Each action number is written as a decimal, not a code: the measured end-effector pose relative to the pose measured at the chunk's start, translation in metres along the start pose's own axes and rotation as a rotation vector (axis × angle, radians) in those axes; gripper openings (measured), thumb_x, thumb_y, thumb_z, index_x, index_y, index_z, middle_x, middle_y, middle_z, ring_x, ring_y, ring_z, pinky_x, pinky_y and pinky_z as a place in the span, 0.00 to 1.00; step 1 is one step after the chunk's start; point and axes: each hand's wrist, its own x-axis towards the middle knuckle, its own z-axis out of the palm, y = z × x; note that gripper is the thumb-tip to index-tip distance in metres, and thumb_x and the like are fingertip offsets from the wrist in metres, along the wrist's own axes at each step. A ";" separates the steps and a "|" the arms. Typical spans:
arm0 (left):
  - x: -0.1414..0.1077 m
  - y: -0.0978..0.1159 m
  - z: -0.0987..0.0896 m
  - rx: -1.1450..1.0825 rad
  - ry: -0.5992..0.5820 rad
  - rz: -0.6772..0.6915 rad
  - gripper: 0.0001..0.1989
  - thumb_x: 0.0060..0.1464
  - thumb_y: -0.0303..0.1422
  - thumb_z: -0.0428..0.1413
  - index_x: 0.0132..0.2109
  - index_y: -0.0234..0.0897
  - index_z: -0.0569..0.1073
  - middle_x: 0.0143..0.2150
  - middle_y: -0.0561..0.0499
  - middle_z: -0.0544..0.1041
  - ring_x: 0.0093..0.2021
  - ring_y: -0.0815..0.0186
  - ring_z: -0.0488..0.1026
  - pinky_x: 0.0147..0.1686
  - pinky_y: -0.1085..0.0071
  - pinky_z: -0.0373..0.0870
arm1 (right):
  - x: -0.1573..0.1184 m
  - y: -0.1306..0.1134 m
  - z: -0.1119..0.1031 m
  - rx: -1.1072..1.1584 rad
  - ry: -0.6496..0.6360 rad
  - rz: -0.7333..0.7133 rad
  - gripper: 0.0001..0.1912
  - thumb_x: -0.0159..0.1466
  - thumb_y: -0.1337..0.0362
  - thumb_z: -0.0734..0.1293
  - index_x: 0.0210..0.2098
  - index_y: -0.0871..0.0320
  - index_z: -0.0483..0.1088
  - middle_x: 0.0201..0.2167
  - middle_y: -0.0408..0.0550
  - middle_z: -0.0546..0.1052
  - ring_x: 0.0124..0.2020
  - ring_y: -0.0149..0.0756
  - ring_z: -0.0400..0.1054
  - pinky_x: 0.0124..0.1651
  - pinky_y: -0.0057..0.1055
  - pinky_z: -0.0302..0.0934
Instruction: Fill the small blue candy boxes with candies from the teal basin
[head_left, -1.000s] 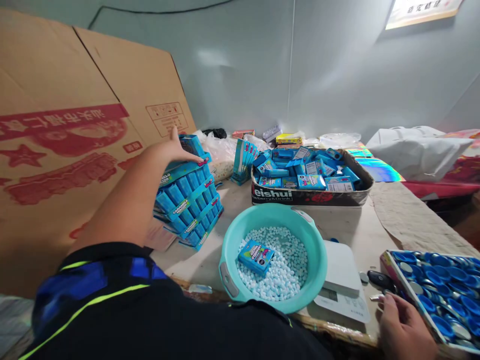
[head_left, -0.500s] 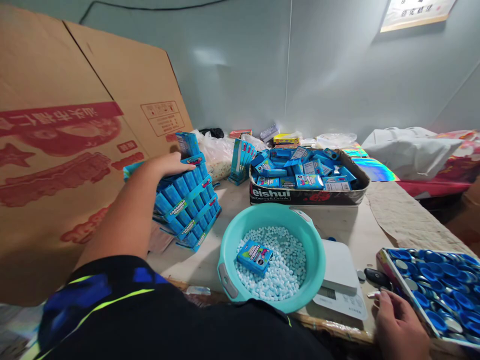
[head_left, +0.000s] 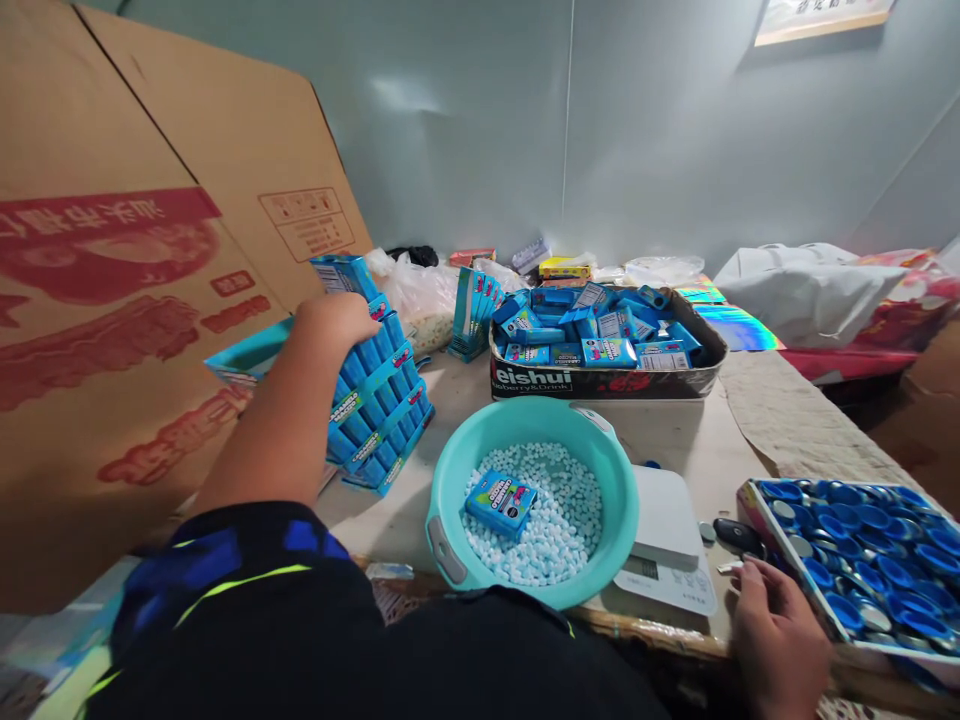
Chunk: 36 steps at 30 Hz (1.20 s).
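My left hand (head_left: 339,318) grips the top display box (head_left: 251,350) of a stack at the left; its fingers are partly hidden. Below it, trays of blue candy packs (head_left: 367,405) stand in tiers. My right hand (head_left: 784,640) is closed by the table's front edge, with a small pale piece (head_left: 729,567) at its fingertips that I cannot make out. Between my hands stands a turquoise basin (head_left: 626,500) holding pale blue candies (head_left: 559,530). One blue candy pack (head_left: 501,503) lies on them.
A white scale (head_left: 667,515) touches the basin's right side. Behind is a carton (head_left: 600,383) heaped with blue packs. A box of blue caps (head_left: 862,530) sits at the right, beside a black object (head_left: 739,537). A large cardboard box (head_left: 97,400) blocks the left.
My left hand has moved slightly left, and the top display box has shifted left with it, showing more of its open side. The right hand keeps its place. The view has shifted a little.
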 end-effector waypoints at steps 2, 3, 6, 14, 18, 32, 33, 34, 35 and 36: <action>-0.002 0.002 -0.001 -0.005 0.030 0.038 0.37 0.61 0.58 0.53 0.56 0.26 0.79 0.58 0.28 0.79 0.56 0.41 0.76 0.55 0.52 0.74 | -0.002 -0.003 -0.001 0.018 -0.007 0.060 0.25 0.65 0.44 0.63 0.49 0.53 0.78 0.42 0.53 0.83 0.46 0.53 0.75 0.47 0.41 0.64; -0.003 0.002 -0.001 -0.009 0.040 0.049 0.37 0.61 0.59 0.52 0.56 0.27 0.79 0.57 0.29 0.79 0.55 0.41 0.76 0.55 0.52 0.74 | -0.003 -0.005 -0.001 0.033 -0.005 0.085 0.25 0.64 0.44 0.63 0.49 0.53 0.78 0.43 0.52 0.83 0.46 0.52 0.75 0.48 0.41 0.64; 0.000 0.000 -0.003 -0.024 0.036 0.060 0.38 0.60 0.60 0.52 0.58 0.29 0.78 0.55 0.31 0.80 0.55 0.42 0.76 0.54 0.53 0.73 | -0.004 -0.009 -0.003 0.068 0.007 0.079 0.24 0.63 0.46 0.63 0.48 0.54 0.78 0.44 0.52 0.83 0.45 0.50 0.75 0.51 0.41 0.63; 0.009 -0.004 -0.007 -0.053 -0.027 0.058 0.35 0.60 0.53 0.57 0.63 0.31 0.75 0.63 0.34 0.77 0.57 0.45 0.76 0.53 0.56 0.72 | -0.004 -0.009 -0.001 0.102 0.027 0.077 0.24 0.63 0.45 0.63 0.47 0.53 0.78 0.43 0.51 0.83 0.45 0.50 0.75 0.51 0.41 0.64; 0.011 -0.005 -0.005 -0.052 -0.031 0.034 0.36 0.60 0.54 0.56 0.65 0.31 0.74 0.66 0.33 0.75 0.59 0.43 0.75 0.56 0.53 0.71 | -0.004 -0.005 0.001 0.114 0.033 0.064 0.24 0.64 0.46 0.63 0.47 0.54 0.78 0.43 0.52 0.83 0.44 0.50 0.76 0.54 0.41 0.64; -0.121 0.080 0.036 -0.410 0.275 0.406 0.24 0.68 0.49 0.49 0.49 0.36 0.81 0.51 0.37 0.81 0.53 0.48 0.77 0.52 0.57 0.73 | -0.002 -0.009 -0.001 0.121 0.034 0.080 0.27 0.61 0.44 0.62 0.47 0.56 0.78 0.45 0.56 0.83 0.49 0.57 0.76 0.51 0.44 0.64; -0.132 0.096 0.056 -0.533 0.079 0.538 0.23 0.66 0.50 0.52 0.49 0.37 0.82 0.51 0.39 0.81 0.52 0.51 0.78 0.52 0.59 0.74 | -0.002 -0.009 0.000 0.129 0.043 0.072 0.27 0.61 0.44 0.62 0.47 0.56 0.78 0.45 0.56 0.83 0.49 0.57 0.76 0.51 0.44 0.64; -0.140 0.110 0.077 -0.580 -0.079 0.617 0.25 0.64 0.51 0.55 0.53 0.36 0.81 0.55 0.38 0.80 0.55 0.51 0.77 0.55 0.60 0.74 | -0.001 -0.008 0.001 0.137 0.047 0.067 0.27 0.61 0.44 0.62 0.47 0.56 0.78 0.44 0.55 0.83 0.48 0.56 0.76 0.51 0.44 0.64; -0.145 0.123 0.097 -0.569 -0.168 0.644 0.30 0.62 0.52 0.57 0.61 0.35 0.77 0.62 0.37 0.77 0.62 0.49 0.74 0.62 0.58 0.70 | -0.001 -0.008 0.002 0.144 0.048 0.067 0.27 0.60 0.44 0.62 0.47 0.55 0.78 0.43 0.54 0.83 0.48 0.56 0.76 0.50 0.43 0.64; -0.148 0.134 0.116 -0.466 -0.317 0.696 0.39 0.58 0.54 0.60 0.69 0.36 0.71 0.69 0.35 0.71 0.69 0.45 0.68 0.68 0.55 0.65 | -0.001 -0.008 0.003 0.154 0.046 0.068 0.27 0.60 0.43 0.62 0.46 0.55 0.79 0.42 0.53 0.83 0.47 0.55 0.76 0.49 0.43 0.64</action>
